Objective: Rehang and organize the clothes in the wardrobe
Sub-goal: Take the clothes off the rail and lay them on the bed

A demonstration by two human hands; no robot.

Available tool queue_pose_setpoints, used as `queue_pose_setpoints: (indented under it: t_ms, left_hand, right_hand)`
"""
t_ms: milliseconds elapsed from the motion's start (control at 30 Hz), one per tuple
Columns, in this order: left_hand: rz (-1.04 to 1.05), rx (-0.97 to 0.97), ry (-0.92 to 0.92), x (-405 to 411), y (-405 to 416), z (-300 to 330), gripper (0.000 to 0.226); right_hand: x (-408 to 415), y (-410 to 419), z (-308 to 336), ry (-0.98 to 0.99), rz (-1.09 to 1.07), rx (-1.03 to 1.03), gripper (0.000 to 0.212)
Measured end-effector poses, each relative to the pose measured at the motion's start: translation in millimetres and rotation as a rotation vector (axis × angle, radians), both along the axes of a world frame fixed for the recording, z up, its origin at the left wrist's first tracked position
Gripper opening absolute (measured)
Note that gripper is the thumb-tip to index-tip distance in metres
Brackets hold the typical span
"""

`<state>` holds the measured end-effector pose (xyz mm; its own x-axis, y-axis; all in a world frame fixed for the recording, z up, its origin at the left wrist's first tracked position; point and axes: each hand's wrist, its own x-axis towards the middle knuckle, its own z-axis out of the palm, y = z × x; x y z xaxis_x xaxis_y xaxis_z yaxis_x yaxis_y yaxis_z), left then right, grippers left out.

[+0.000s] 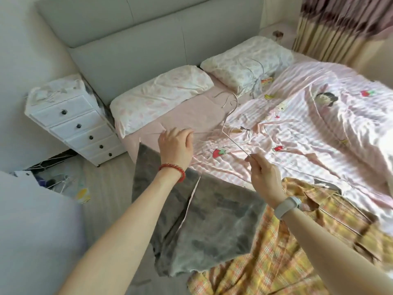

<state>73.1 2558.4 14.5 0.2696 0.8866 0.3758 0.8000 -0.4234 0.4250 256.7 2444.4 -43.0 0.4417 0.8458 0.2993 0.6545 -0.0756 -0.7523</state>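
A thin wire hanger [230, 122] is lifted over the bed, its hook pointing toward the pillows. My right hand [262, 173] pinches the hanger's near end. My left hand [175, 145] hovers above the bed's near left edge with fingers loosely curled, holding nothing that I can see. A grey garment [204, 226] lies spread over the bed's near corner, below both arms. A yellow plaid garment [287, 252] lies to its right, with another wire hanger [340, 220] on it.
The bed has a pink striped quilt [319, 128] and two pillows [161, 96] against a grey headboard. A white drawer unit [72, 118] stands left of the bed. More hangers [59, 182] lie on the floor at left. Curtains [340, 28] hang at far right.
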Motion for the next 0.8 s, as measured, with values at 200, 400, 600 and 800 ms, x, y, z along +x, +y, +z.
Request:
queue_pose_setpoints:
  t_ms: [200,400,600,800]
  left_hand:
    - [-0.129,-0.343,0.307,68.3,4.6,-58.4,0.057]
    - [-0.241,-0.731,0.485,105.2,-4.8,-146.8,0.060]
    - [-0.234,-0.884,0.642,117.7,-10.6,-219.9,0.063]
    - [-0.040,-0.795,0.560,108.6,-5.9,-264.8,0.055]
  right_hand:
    - [71.2,49.9,-23.7,0.226,-0.184,-0.098,0.021]
    - [162.6,83.7,-73.2,0.236,-0.366,-0.209,0.024]
    - [219.2,101.8,-145.3,0.243,-0.432,-0.402,0.026]
    - [218.1,91.4,-208.8,0.007,-0.341,-0.718,0.043]
